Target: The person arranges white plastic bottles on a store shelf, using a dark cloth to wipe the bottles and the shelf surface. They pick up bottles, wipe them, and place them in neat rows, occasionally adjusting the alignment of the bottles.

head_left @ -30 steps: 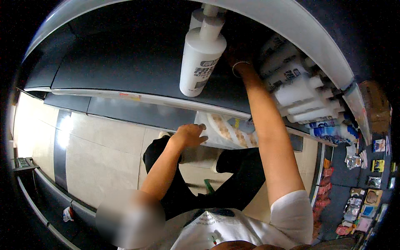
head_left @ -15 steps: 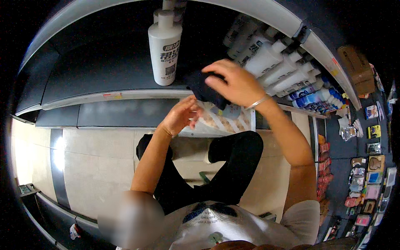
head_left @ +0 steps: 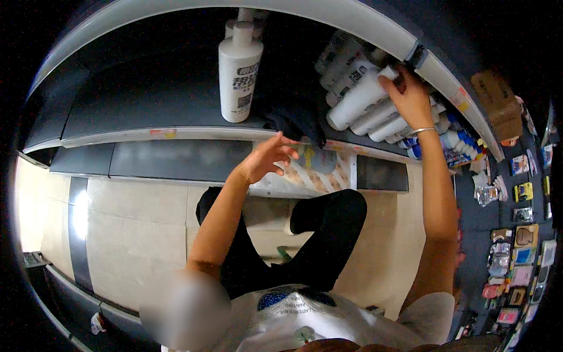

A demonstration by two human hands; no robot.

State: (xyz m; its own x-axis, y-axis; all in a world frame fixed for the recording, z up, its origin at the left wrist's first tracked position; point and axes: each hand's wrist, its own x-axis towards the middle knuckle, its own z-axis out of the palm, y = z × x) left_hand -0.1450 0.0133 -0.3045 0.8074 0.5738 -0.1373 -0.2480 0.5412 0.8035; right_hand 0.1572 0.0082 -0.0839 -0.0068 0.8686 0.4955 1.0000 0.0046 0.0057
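Shifting work from the dark cloth (head_left: 300, 120) to a lying white bottle (head_left: 355, 109), the right hand (head_left: 412, 101) touches its top, grip unclear; the left hand (head_left: 262, 162) hovers empty, fingers apart.

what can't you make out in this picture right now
All in the head view:
Right hand: some fingertips lost in shadow by the slanted bottle's cap, so its grip is unclear.
Black item: outline lost against the dark shelf.
Rear bottles: mostly hidden by the upright bottle.
Lower left: a blurred patch covers what's there.
Packs: too small at the right rim.
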